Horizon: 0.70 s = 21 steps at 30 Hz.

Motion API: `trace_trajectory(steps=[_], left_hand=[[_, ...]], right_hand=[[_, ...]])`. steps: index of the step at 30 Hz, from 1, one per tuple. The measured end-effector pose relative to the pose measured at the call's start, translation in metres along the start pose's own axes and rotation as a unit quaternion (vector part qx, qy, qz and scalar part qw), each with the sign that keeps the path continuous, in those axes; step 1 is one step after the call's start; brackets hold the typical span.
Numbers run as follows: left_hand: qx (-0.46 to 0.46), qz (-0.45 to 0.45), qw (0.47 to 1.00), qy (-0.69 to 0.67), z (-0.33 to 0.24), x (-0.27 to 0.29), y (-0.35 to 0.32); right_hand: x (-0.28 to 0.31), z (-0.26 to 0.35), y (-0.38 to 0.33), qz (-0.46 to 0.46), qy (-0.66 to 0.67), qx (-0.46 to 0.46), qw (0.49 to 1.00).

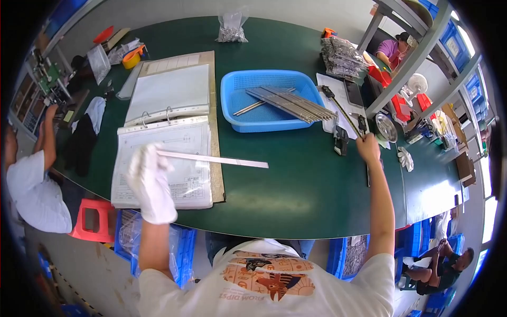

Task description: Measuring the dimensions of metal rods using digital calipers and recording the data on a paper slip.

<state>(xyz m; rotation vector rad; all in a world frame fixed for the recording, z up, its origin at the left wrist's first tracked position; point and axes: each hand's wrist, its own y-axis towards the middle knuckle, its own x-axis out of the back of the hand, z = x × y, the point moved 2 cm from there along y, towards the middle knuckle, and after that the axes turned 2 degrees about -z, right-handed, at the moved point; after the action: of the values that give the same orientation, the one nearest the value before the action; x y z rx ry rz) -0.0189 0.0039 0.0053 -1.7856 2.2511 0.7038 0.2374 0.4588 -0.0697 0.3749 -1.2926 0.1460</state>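
My left hand (151,182), in a white glove, is closed on one end of a thin, flat metal strip (227,160). The strip points right, over an open ring binder (163,138) of drawing sheets and past its edge. At the right of the table my bare right hand (368,149) is closed around the near end of a long caliper (346,113). The caliper slants away over white paper. Beyond the strip stands a blue plastic basket (248,128), with several metal strips (290,103) lying in it and over its rim.
Near my right hand lie a micrometer (340,141), a second caliper (362,122), a phone (353,93) and a white glove (405,159). Bagged metal parts (342,57) are piled farther back. A tape roll (132,59) sits far left. Other people work at both sides.
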Motion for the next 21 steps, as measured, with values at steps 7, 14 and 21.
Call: trace_trajectory(steps=[7,14,21], left_hand=[[0.192,0.004,0.981,0.009,0.047,-0.006,-0.053],[0.219,0.034,0.975,-0.021,0.076,0.003,-0.062],[0.301,0.192,0.929,-0.099,0.097,-0.011,-0.082]], right_hand=[[0.068,-0.024,-0.027,-0.069,0.159,-0.012,0.985],[0.140,-0.055,-0.121,-0.116,0.285,0.010,0.951],[0.156,0.037,-0.177,0.036,0.297,0.133,0.945]])
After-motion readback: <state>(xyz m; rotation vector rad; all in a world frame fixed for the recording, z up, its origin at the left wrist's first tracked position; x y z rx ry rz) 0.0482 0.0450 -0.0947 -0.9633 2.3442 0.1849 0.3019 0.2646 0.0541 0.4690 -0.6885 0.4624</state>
